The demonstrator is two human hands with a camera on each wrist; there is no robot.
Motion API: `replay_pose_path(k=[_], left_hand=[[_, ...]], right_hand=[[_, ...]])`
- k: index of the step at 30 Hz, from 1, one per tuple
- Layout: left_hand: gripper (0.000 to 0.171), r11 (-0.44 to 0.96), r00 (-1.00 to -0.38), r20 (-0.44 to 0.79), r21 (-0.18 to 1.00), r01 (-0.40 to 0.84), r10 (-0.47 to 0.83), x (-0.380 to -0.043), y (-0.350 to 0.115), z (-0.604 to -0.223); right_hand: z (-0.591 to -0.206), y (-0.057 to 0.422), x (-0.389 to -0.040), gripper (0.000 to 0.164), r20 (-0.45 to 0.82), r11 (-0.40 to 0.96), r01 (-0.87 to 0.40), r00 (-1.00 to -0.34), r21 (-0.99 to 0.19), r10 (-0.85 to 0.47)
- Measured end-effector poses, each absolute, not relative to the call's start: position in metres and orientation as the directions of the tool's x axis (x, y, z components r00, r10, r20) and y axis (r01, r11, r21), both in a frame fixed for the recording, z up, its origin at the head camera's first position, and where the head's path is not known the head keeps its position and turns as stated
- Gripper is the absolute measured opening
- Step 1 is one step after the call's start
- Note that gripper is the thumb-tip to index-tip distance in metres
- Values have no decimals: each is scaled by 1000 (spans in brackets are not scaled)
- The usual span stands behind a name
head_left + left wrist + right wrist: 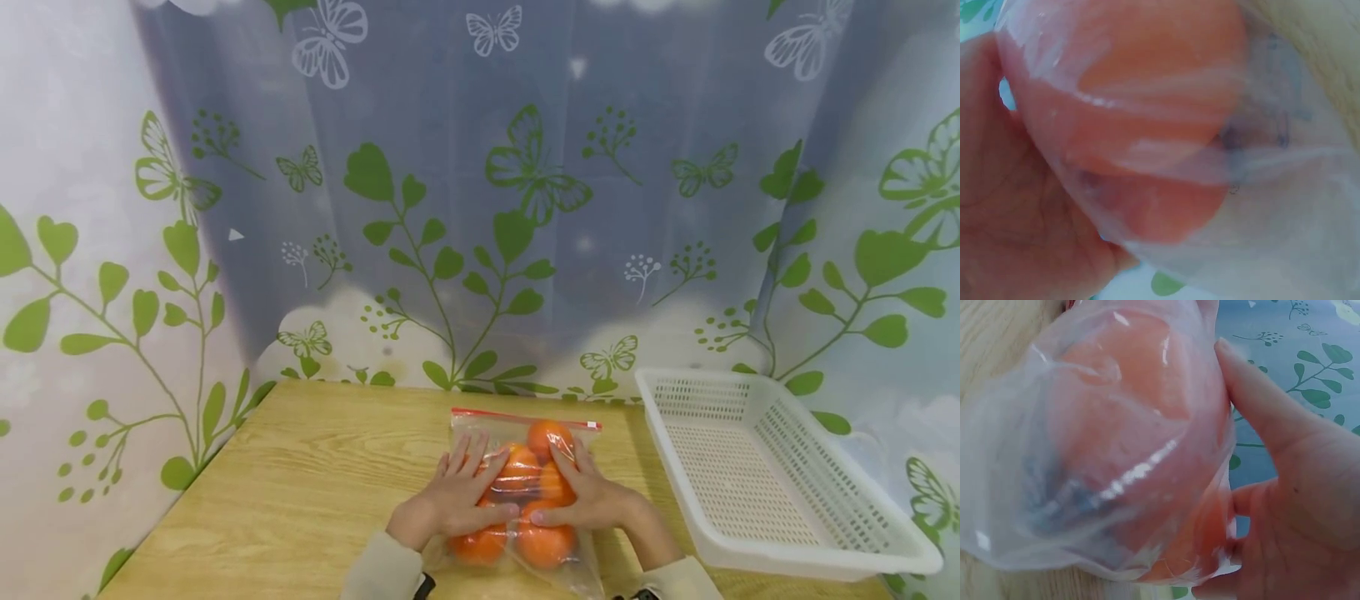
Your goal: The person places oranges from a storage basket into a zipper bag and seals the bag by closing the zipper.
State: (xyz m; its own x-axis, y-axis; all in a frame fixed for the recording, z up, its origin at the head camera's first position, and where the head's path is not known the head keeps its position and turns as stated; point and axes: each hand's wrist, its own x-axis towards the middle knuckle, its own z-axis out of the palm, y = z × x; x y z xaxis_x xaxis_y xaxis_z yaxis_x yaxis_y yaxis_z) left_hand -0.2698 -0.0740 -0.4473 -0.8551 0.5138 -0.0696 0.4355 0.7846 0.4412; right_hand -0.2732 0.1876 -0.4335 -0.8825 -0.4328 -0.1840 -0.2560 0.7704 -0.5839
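A clear zip bag (468, 425) with a red slider strip lies flat on the wooden table, its strip side away from me. Inside are several oranges (546, 533), seen through the shiny plastic. My left hand (453, 496) rests on the bag's left part with fingers spread and straight. On the right part, my right hand (596, 496) presses with fingers extended over the fruit. Both thumbs point inward and nearly meet between the two near oranges. Each wrist view shows the palm side against the bulging plastic, orange fruit (1154, 81) close behind it.
A white perforated plastic basket (697, 508) stands at the right of the table (300, 467), with nothing seen inside. Behind and at the sides hangs a curtain (450, 108) printed with butterflies and green leaves.
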Motion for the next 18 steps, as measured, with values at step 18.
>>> replay_pose_path(k=[18], left_hand=[[80,667,-867,-169,711,223,470,-273,-111,-423]], right_hand=[[-421,200,-268,109,-183,633,-149,-886,-760,-427]])
